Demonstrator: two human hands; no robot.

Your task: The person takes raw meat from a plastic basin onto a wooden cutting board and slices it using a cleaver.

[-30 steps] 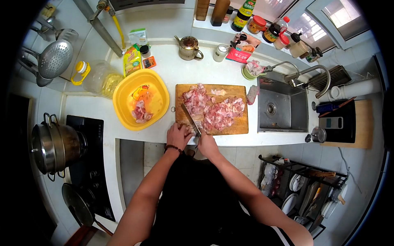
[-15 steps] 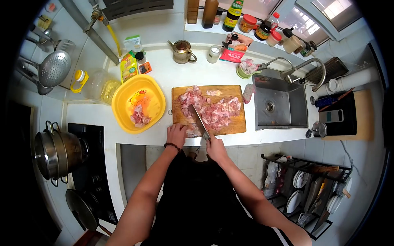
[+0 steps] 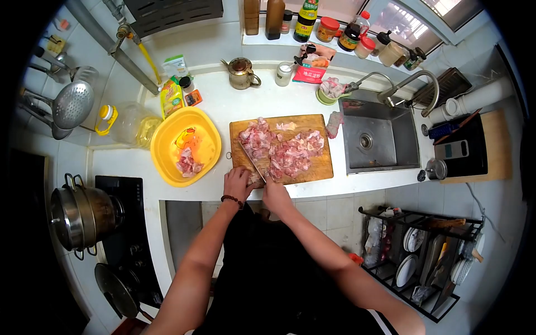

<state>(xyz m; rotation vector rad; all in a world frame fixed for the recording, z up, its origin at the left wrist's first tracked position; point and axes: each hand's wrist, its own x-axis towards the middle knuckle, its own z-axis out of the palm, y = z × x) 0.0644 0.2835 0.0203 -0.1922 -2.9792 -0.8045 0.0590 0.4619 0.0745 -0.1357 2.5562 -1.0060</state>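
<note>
My right hand [image 3: 274,194] is closed around the handle of a kitchen knife [image 3: 253,161], whose blade points up and left over the wooden cutting board [image 3: 328,167]. The blade looks thin, seen almost edge-on. At the board's lower left corner, my left hand [image 3: 237,182] has its fingers bent down onto a piece of raw meat [image 3: 254,178], partly hidden by the fingers and close beside the blade. Chopped raw meat [image 3: 295,155] lies in a heap across the board, with another pile [image 3: 257,137] at upper left.
Left of the board stands a yellow basin [image 3: 161,159] with some meat inside. A metal teapot [image 3: 240,74], a small jar [image 3: 283,73] and a pink packet [image 3: 312,64] stand behind. To the right is the sink [image 3: 379,159]; the stove [image 3: 131,218] is at left.
The knife has shifted left, and its blade has turned from showing its flat side to nearly edge-on. My right hand has moved left, nearer to my left hand. The view has shifted slightly.
</note>
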